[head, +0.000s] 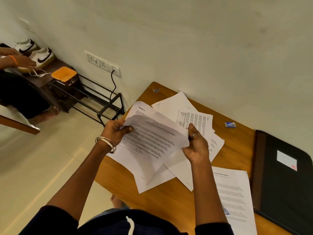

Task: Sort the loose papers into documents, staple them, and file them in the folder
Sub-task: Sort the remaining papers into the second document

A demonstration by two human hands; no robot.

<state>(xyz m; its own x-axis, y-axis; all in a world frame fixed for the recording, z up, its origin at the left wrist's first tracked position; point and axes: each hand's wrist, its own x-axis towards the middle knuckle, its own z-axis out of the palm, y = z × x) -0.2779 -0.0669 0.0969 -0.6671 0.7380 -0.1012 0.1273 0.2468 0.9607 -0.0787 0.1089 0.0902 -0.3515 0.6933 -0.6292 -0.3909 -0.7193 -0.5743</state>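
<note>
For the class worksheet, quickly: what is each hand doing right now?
Left hand: closed on the left edge of the printed white paper sheets, thumb on top.
Right hand: closed, pinching the right edge of the same sheets.

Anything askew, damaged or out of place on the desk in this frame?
Nothing damaged. The loose papers lie fanned at odd angles, unsorted. The sheet held between the left hand and right hand bends upward. The black folder lies closed.
</note>
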